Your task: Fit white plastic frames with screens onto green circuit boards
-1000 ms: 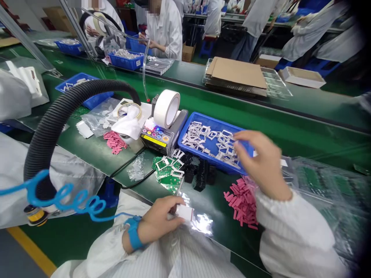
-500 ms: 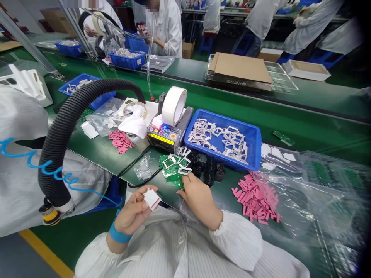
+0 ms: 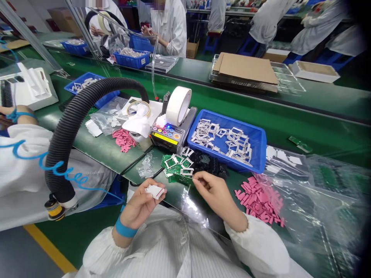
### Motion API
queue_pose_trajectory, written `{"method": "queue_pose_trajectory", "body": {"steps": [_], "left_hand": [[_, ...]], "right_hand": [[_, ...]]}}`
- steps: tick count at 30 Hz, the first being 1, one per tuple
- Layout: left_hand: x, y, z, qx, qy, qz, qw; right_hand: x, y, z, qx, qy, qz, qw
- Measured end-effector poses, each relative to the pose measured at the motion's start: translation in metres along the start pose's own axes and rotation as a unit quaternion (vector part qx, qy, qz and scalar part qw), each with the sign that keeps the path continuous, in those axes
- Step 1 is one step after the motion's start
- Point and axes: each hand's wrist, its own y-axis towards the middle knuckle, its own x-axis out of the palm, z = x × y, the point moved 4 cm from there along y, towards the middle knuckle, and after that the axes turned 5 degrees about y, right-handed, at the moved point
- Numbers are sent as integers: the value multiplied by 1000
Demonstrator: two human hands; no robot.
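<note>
White pad, edged in red, is clamped in your left hand just above the near edge of the green desk, on the near side of the blue tray of white frames. Your right hand has its fingertips close together beside the pile of green circuit boards, though whether they hold anything is too small to tell. You seem to be at the pick-up stage, so the next move calls for bringing those fingertips over to the pad.

Black hose left of left hand
</note>
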Motion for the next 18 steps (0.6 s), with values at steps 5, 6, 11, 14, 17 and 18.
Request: {"method": "queue_pose_trajectory", "body": {"steps": [5, 6, 11, 14, 17, 18], "left_hand": [[26, -1, -6, -75, -27, -90, 993], [33, -2, -8, -94, -31, -101, 990], [60, -5, -17, -152, -15, -172, 973], [68, -6, -22, -160, -20, -217, 963], [67, -6, -24, -153, -21, -199, 968], [65, -6, -24, -151, -13, -185, 971]], "right_hand": [[-20, -5, -12, 65, 268, 25, 961], [-22, -5, -15, 81, 333, 19, 939], [-25, 3, -37, 74, 436, -25, 896], [-24, 8, -44, 64, 431, -49, 899], [-22, 11, -45, 65, 435, -69, 896], [-21, 12, -45, 65, 437, -76, 894]]}}
